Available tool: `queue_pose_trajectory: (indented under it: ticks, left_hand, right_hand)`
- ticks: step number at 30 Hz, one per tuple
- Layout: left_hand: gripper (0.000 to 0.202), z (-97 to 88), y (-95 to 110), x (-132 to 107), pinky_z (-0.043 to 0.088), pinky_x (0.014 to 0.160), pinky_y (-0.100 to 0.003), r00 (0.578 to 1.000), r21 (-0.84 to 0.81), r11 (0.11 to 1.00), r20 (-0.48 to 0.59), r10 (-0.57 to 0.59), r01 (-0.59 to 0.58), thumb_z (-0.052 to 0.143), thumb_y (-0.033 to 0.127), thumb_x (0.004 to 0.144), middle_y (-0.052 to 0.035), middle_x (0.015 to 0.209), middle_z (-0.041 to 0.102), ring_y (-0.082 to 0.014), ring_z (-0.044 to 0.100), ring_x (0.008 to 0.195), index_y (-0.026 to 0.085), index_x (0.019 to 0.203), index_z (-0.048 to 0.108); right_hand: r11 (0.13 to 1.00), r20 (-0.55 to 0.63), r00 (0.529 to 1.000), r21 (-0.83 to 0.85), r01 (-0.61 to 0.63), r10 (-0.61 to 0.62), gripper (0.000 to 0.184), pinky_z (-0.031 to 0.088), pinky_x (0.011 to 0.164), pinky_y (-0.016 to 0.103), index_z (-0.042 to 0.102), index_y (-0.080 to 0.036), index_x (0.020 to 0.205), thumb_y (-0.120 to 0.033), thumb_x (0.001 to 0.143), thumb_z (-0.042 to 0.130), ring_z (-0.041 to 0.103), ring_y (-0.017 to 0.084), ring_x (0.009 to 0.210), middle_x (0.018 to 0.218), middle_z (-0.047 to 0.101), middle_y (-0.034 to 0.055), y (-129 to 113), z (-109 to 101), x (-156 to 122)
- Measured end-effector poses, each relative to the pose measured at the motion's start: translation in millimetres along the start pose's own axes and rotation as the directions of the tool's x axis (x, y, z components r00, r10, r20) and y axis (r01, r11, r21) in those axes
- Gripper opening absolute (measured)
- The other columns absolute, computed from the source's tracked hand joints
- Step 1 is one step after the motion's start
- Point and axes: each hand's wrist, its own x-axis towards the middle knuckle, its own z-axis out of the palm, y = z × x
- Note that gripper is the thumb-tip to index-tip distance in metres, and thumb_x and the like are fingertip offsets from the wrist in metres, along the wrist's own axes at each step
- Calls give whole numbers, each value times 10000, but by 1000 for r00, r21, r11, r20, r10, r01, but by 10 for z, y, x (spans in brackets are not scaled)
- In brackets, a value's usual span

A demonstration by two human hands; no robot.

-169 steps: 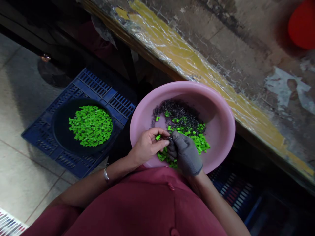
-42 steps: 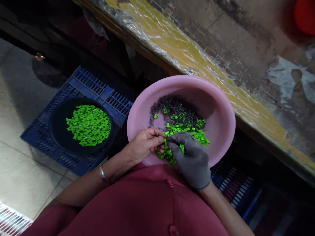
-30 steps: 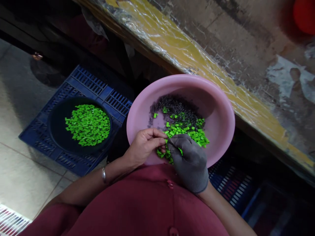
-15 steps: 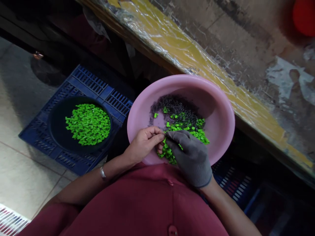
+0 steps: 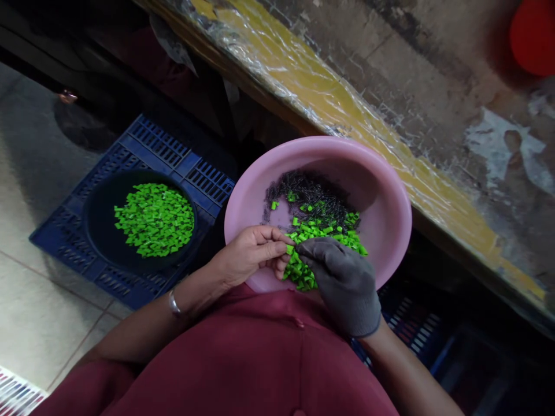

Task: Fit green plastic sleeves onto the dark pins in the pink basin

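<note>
A pink basin (image 5: 390, 202) rests on my lap and holds a heap of small green plastic pieces (image 5: 323, 234) mixed with tiny dark springs (image 5: 316, 190). My bare left hand (image 5: 249, 257) pinches one green piece (image 5: 289, 249) between thumb and fingers at the basin's near edge. My right hand (image 5: 344, 283), in a grey glove, meets it fingertip to fingertip, its fingers pinched together on something too small to name.
A black bowl (image 5: 97, 231) holding many green pieces (image 5: 155, 219) sits on a blue slatted crate (image 5: 173, 153) on the tiled floor at left. A worn bench edge wrapped in plastic film (image 5: 329, 98) runs behind the basin. A red object (image 5: 533, 37) lies top right.
Both hands stay pinched together over the basin's near edge with only small finger shifts. The view has drifted slightly.
</note>
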Motion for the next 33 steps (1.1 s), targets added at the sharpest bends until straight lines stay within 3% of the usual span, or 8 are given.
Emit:
queue_pose_trajectory:
  ticks: [5, 9, 12, 16, 19, 22, 26, 33]
  left_hand:
    - [277, 17, -11, -9, 506, 471, -226, 1000, -41, 999, -21, -3, 2, 761, 329, 717, 6, 572, 604, -96, 562, 483, 111, 799, 611]
    - [268, 40, -55, -3, 514, 474, -227, 1000, -72, 997, -11, -18, 17, 770, 312, 708, 7, 571, 606, -92, 561, 483, 112, 801, 617]
    - [236, 43, -113, 0, 516, 482, -228, 1000, -86, 996, -20, 4, -6, 752, 297, 730, 10, 581, 608, -93, 569, 493, 120, 803, 613]
    - [163, 19, -151, 1, 531, 514, -253, 997, -1, 997, -9, 79, -79, 700, 259, 784, -2, 629, 640, -107, 598, 504, 128, 818, 610]
    - [153, 8, -93, -6, 524, 505, -247, 997, 13, 997, 14, 71, -71, 695, 243, 786, -4, 635, 643, -112, 603, 503, 128, 826, 602]
    - [184, 16, -3, -22, 494, 477, -217, 999, -59, 998, 27, 19, -18, 716, 229, 759, 0, 605, 635, -106, 589, 482, 135, 838, 580]
    - [180, 40, 48, -54, 454, 448, -185, 998, -127, 990, 22, -52, 54, 706, 229, 764, -2, 586, 614, -88, 559, 463, 130, 780, 557]
    - [176, 88, 13, -105, 465, 471, -182, 995, -165, 981, 22, -97, 99, 712, 221, 761, -4, 608, 619, -86, 572, 490, 127, 790, 566]
  right_hand:
    - [992, -28, 997, -106, 67, -70, 136, 540, 718, 293, 668, -177, 887, -167, 899, 533, 675, 169, 815, 895, 729, 63, -17, 77, -38]
    - [990, -63, 996, -131, 48, -56, 141, 532, 730, 284, 668, -189, 890, -185, 905, 527, 673, 169, 832, 896, 729, 61, -44, 125, -83]
    - [997, -54, 998, -56, -43, 40, 134, 521, 716, 278, 676, -203, 860, -175, 882, 547, 669, 165, 815, 880, 725, 47, -46, 124, -77]
    - [959, 16, 974, 177, -223, 224, 111, 503, 614, 245, 681, -211, 790, -181, 833, 584, 649, 137, 688, 776, 706, -1, -27, 67, -10]
    - [937, 49, 962, 218, -274, 270, 96, 510, 613, 249, 696, -212, 820, -195, 816, 601, 642, 136, 660, 761, 706, -9, -34, 0, 45]
    - [971, 88, 983, 166, -174, 161, 125, 518, 680, 260, 699, -226, 871, -178, 840, 588, 659, 143, 731, 821, 720, -3, -47, -60, 73]
    - [996, 123, 988, 42, 84, -88, 176, 515, 725, 271, 685, -216, 966, -167, 890, 534, 665, 158, 824, 920, 726, 29, -20, -110, 75]
    - [909, 136, 942, -251, 334, -308, 230, 489, 649, 286, 660, -182, 931, -172, 937, 431, 633, 171, 754, 876, 718, 67, 27, -139, 84]
